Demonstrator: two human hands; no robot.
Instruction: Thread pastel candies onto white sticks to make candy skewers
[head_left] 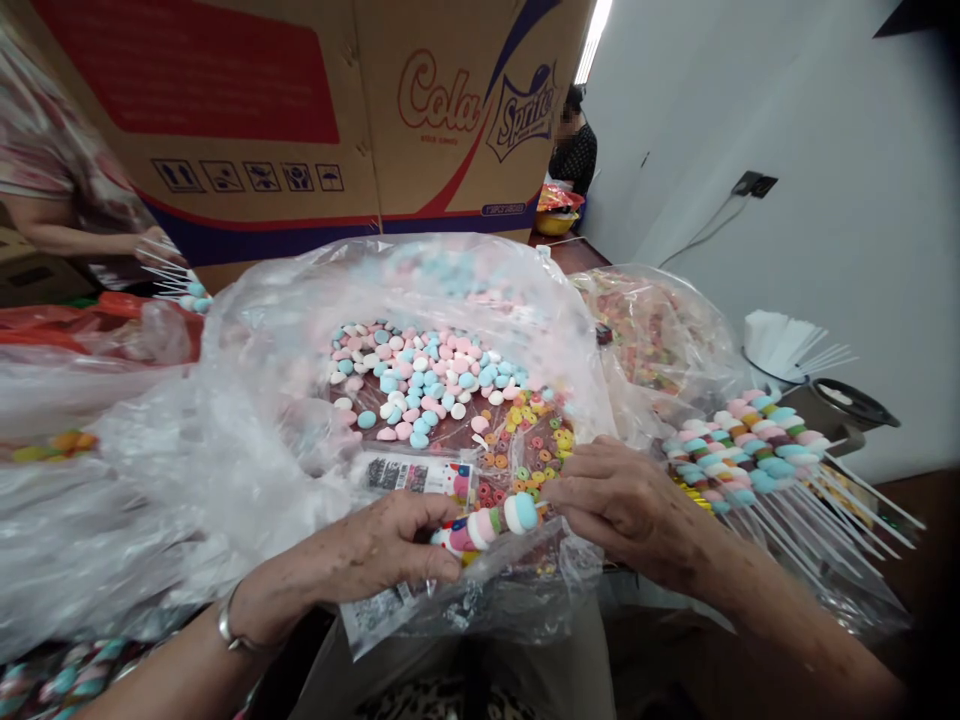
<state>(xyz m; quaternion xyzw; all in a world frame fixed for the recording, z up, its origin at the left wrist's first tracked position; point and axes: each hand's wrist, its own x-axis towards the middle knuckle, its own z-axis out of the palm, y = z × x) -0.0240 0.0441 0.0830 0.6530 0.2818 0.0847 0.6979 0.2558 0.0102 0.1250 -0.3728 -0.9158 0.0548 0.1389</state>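
Note:
A candy skewer [491, 525] of pink, white, blue and green soft pieces spans the gap between my hands. My left hand [394, 550] grips its left end, where a printed, dotted clear wrapper covers part of the candy. At the other end, the closed fingers of my right hand [611, 495] pinch the white stick just past the blue piece. Beneath the skewer lie printed clear wrappers [416, 478]. Loose pink, white and blue candies [420, 375] spread beyond my hands on a plastic bag, beside small ring-shaped gummies [529, 435].
A large cardboard box [300, 110] stands behind the candies. Finished candy skewers [750, 440] are stacked at right, near white sticks [780, 345] in a holder and a bag of gummies [652, 320]. Crumpled plastic [135, 500] covers the left. A co-worker's hand [159, 245] holds skewers.

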